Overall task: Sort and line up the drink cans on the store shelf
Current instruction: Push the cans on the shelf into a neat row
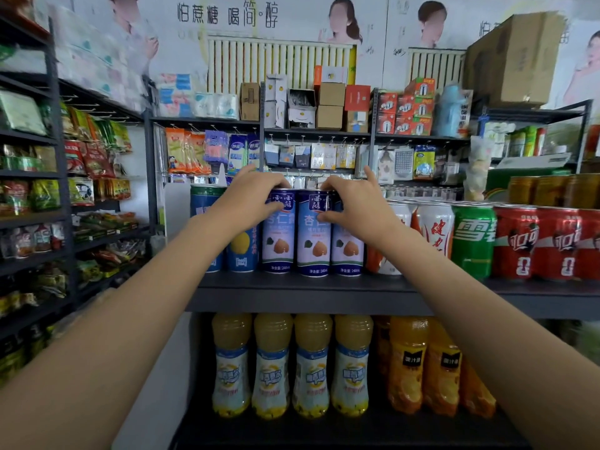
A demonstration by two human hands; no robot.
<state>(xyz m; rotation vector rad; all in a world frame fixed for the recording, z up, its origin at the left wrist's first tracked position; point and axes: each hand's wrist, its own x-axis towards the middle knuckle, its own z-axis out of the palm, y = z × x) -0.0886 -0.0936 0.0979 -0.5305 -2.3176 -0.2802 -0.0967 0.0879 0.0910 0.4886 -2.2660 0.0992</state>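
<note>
Head view: the fingers (274, 205) of the left hand (251, 198) curl over the top rim of the leftmost almond-drink can (278, 235), thumb on its front face, clasping it. The fingers (328, 216) of the right hand (352, 206) wrap the top of the rightmost almond-drink can (346, 251), with the thumb pressing on the front of the middle almond-drink can (313, 241) and the index finger raised free. These three blue-and-white cans stand upright, touching side by side, at the front edge of the dark shelf (292, 290). Just left of them, partly hidden by the left forearm, stand two blue cans (207, 203), one with a yellow lemon on its label. To the right stand white-and-orange cans (433, 228), then a green Sprite can (474, 241), then red Coca-Cola cans (519, 241), all upright in a row. Gold cans (548, 190) sit farther back on the right. On the shelf below stand pale yellow juice bottles (272, 365) and, beside them, orange juice bottles (409, 365).
</note>
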